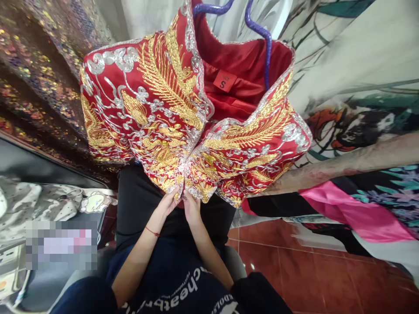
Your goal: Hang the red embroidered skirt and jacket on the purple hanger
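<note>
A red jacket (229, 144) with dense gold and silver embroidery hangs in front of me. Its stand collar gapes at the top, and a red size label (224, 80) marked S shows on the lining. A purple hanger (267, 52) reaches into the neck. At the lower front edge, my left hand (169, 202) pinches one side of the front opening. Close beside it, my right hand (192, 206) pinches the other side. Both front edges meet between my fingers, whose tips are partly hidden by the cloth.
Sequined fabric (39, 74) hangs at the left. Behind the jacket to the right is a pale printed cloth (360, 65). Black and pink garments (356, 209) lie lower right, above the red tiled floor (294, 270). A grey patterned cloth (39, 203) rests at the left.
</note>
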Motion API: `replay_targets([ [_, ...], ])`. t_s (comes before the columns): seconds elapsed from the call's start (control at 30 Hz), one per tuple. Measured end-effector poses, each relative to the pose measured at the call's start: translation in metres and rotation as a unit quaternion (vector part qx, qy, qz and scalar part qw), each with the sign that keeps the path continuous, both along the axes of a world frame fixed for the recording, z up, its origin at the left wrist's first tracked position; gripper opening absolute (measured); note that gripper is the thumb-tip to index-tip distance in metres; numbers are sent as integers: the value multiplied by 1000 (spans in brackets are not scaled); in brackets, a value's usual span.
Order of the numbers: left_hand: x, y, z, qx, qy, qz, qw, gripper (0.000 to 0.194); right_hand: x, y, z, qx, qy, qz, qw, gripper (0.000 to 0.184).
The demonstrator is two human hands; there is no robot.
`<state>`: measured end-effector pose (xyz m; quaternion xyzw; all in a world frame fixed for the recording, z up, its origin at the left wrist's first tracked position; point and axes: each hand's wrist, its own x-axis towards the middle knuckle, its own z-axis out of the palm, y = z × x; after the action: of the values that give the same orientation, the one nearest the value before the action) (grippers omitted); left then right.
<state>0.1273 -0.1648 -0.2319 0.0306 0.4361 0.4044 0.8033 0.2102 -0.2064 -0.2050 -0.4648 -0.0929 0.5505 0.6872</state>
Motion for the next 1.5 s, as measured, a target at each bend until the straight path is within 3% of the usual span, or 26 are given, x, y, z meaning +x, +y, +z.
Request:
replay_targets([
  [0.3,5,-4,1,30,10,26,999,27,-2,2,3,0,-5,-25,1000,65],
  [0.53,11,-3,1,66,45,76,994,38,-3,10,3,-35,-19,-43,998,57],
  [0.73,7,-2,3,81,62,77,992,48,-4,8,-3,-64,-35,-54,996,54],
  [0.93,6,-4,3,89,75,79,990,56,-5,2,-1,-56,-53,-72,994,62],
  [1.23,1,-4,-5,106,126,73,984,56,-8,4,-9,-71,-51,-84,993,60],
  [1.5,2,-3,3,120,147,53,980,51,-9,3,-9,-82,-60,-117,988,59],
])
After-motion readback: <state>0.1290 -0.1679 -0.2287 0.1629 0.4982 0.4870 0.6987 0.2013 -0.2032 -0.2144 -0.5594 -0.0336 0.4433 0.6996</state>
